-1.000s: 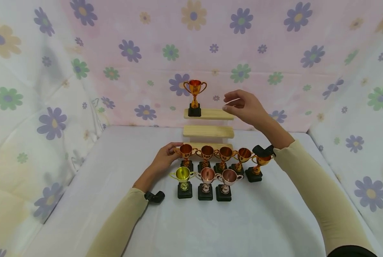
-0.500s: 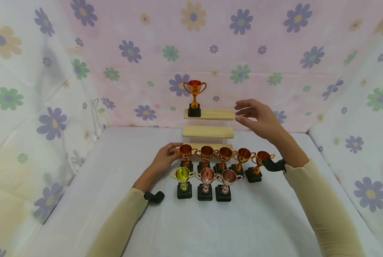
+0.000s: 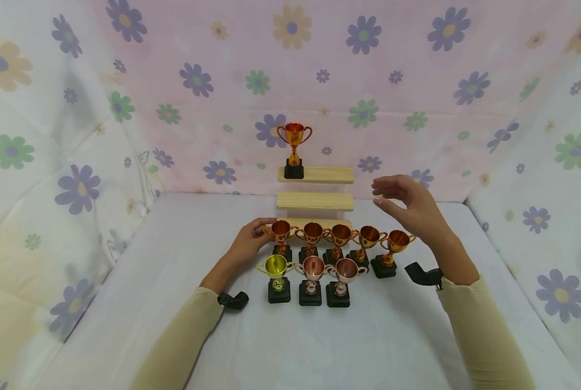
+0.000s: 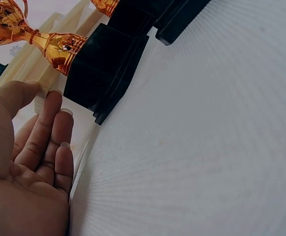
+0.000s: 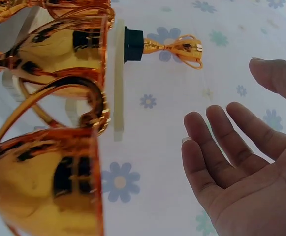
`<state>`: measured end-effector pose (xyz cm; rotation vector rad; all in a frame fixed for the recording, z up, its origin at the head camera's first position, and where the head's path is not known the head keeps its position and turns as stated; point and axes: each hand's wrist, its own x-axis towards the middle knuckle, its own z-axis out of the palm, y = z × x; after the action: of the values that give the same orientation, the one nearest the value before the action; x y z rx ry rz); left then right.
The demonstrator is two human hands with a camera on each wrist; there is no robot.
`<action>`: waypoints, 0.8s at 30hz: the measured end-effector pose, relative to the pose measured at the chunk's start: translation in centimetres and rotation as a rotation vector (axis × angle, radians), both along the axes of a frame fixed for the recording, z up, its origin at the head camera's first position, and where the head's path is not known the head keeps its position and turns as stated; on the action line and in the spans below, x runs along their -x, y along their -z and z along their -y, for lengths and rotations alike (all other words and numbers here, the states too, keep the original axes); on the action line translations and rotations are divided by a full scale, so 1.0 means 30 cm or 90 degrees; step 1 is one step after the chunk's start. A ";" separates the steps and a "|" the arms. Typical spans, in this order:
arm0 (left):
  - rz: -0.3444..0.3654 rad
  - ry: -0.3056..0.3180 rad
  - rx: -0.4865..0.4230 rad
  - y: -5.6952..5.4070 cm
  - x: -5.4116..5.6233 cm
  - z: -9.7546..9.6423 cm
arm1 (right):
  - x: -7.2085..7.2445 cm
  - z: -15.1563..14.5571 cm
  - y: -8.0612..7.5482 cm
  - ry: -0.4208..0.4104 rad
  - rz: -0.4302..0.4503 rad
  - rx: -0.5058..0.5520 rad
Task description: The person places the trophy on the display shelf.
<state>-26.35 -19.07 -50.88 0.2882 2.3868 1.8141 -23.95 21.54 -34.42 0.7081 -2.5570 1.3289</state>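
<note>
My left hand (image 3: 246, 241) is at the left end of a tiered wooden stand (image 3: 314, 201). In the left wrist view its thumb and forefinger (image 4: 49, 110) pinch the end of the stand's lowest step. An orange-gold trophy cup (image 3: 294, 133) on a black base stands upright at the left of the top step. My right hand (image 3: 414, 208) hovers in the air right of the stand, holding nothing, its fingers (image 5: 206, 142) loosely bent and apart from the thumb. Several orange-gold trophies (image 3: 340, 235) stand in a row before the stand, partly hiding its lowest step.
Nearer to me stand a yellow-gold trophy (image 3: 276, 266) and two rose-coloured trophies, one in the middle (image 3: 313, 268) and one at the right (image 3: 346, 270). A white cloth (image 3: 290, 346) covers the table. Flower-printed fabric (image 3: 417, 65) walls the back and sides.
My right hand has moved away from the top step, to the right and down, with its fingers spreading slightly. The left hand and the trophies keep their places.
</note>
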 end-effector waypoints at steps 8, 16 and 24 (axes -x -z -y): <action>-0.005 0.004 -0.004 -0.003 -0.002 0.001 | -0.025 -0.071 0.071 -0.005 0.001 0.032; -0.022 0.019 -0.017 0.002 -0.006 0.001 | -0.030 -0.149 0.145 -0.065 0.036 0.014; -0.022 0.017 -0.020 0.000 -0.005 0.002 | -0.003 -0.215 0.188 -0.179 0.090 -0.022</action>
<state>-26.21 -19.13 -50.90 0.3561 2.3673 1.8506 -23.86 27.99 -40.05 1.0493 -2.6731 1.4664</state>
